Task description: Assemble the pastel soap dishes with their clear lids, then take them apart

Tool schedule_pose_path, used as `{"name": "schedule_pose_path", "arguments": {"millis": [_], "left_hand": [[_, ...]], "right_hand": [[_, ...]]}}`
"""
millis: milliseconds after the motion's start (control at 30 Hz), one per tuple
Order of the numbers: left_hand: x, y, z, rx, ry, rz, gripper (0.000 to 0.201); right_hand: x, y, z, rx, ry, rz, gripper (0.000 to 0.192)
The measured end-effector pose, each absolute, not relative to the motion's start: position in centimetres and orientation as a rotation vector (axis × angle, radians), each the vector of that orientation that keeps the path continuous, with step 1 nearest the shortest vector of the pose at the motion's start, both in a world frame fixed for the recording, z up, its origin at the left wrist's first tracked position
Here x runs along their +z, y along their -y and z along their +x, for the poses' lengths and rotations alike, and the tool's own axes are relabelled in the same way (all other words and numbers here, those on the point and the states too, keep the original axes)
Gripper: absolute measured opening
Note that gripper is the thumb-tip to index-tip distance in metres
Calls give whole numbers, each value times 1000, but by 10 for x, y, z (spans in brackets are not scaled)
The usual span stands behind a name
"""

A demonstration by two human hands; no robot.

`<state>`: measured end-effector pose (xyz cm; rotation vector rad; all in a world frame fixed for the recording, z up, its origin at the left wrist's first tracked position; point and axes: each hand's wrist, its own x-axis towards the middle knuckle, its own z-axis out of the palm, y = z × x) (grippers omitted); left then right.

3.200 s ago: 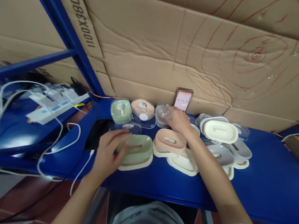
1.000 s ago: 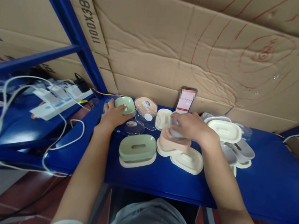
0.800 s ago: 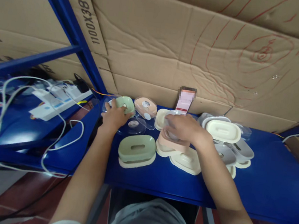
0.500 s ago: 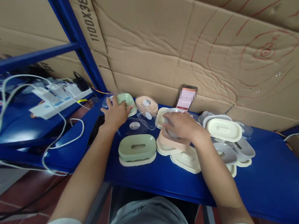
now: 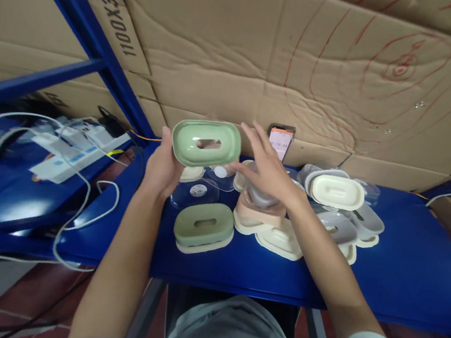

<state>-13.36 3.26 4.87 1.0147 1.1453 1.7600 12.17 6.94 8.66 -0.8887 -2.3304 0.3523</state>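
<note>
My left hand (image 5: 162, 167) holds a green oval soap-dish tray (image 5: 206, 142) with a slot in its middle, lifted above the blue shelf (image 5: 402, 281). My right hand (image 5: 265, 168) hovers open just right of that tray, fingers spread, above a grey dish (image 5: 261, 198) stacked on a pink dish (image 5: 259, 215). Below the lifted tray sit a clear lid (image 5: 194, 191) and a second green dish on a cream base (image 5: 204, 228). Cream dishes (image 5: 278, 242) lie beside the pink one.
More cream and grey dishes (image 5: 336, 192) are stacked at the right. A phone (image 5: 281, 141) leans on the cardboard wall (image 5: 344, 85) behind. White cables and power strips (image 5: 73, 152) lie on the shelf to the left, past a blue post (image 5: 95, 49).
My left hand has lifted the green tray off the shelf's back edge into the air. My right hand has let go of the grey dish and opened toward the tray.
</note>
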Motion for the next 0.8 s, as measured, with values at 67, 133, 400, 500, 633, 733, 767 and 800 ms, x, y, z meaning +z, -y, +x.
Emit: {"name": "schedule_pose_path", "arguments": {"millis": [67, 133, 400, 500, 633, 733, 767, 800], "left_hand": [[55, -25, -122, 1581, -979, 1009, 58], [59, -18, -112, 1407, -844, 1021, 59], [34, -31, -105, 1390, -983, 1391, 53], [24, -56, -125, 1401, -1417, 1911, 45], [25, -100, -153, 1110, -1585, 2142, 42], [31, -132, -166, 874, -1634, 2209, 36], [33, -143, -168, 801, -1639, 2225, 34], [35, -152, -170, 734, -1635, 2244, 34]], "right_hand": [[79, -78, 117, 494, 2186, -869, 94], [73, -85, 113, 742, 2024, -864, 89], [104, -99, 167, 1081, 1759, -1030, 64], [128, -96, 217, 863, 1911, -1120, 59], [140, -94, 269, 560, 1908, -1453, 52], [134, -101, 284, 432, 1809, -1648, 59], [131, -104, 285, 417, 1785, -1683, 61], [128, -108, 286, 410, 1768, -1709, 63]]}}
